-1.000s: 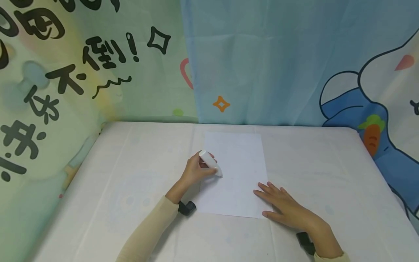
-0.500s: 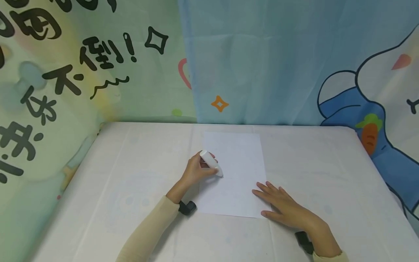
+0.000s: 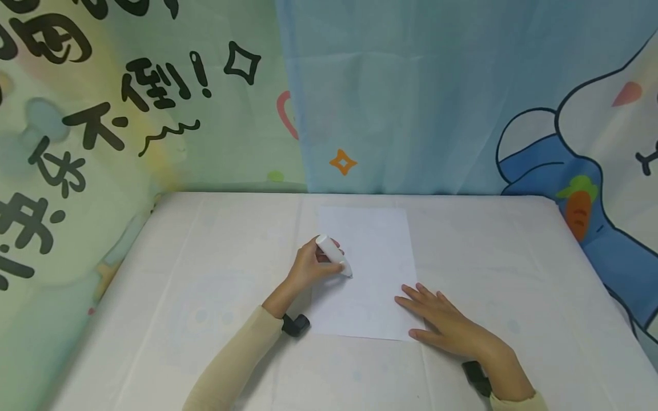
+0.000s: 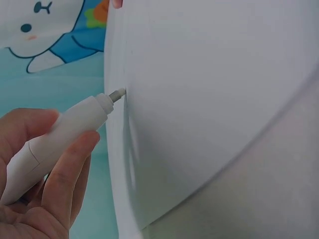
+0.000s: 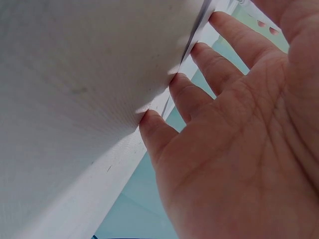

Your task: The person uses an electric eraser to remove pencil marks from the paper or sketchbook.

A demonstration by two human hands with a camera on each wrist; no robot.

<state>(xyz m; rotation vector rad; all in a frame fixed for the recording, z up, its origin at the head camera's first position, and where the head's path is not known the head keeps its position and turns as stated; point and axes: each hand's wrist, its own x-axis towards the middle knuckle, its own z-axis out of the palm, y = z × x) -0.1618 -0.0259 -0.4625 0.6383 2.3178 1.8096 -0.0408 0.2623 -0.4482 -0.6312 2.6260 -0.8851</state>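
My left hand point(image 3: 307, 265) holds a thick white pen-shaped tool point(image 3: 330, 251) between thumb and fingers, over the left half of a white sheet of paper point(image 3: 372, 245). The left wrist view shows the tool's smooth white body point(image 4: 65, 134), its stepped collar and a narrow grey tip point(image 4: 117, 94) with a pale end that meets the paper's surface. My right hand point(image 3: 444, 322) lies with spread fingers on the paper's lower right edge. In the right wrist view its fingertips point(image 5: 180, 79) rest against the white surface. I cannot make out any marks on the sheet.
A white cloth point(image 3: 216, 240) covers the table under the sheet. Behind it hang a green backdrop point(image 3: 231, 148) with black characters and a blue backdrop point(image 3: 411, 114) with a cartoon figure. Both wrists wear small black cameras, such as the left one point(image 3: 295, 326).
My left hand has shifted very slightly right across the paper with the tool. My right hand stays on the edge of the sheet. The head view has turned a little.
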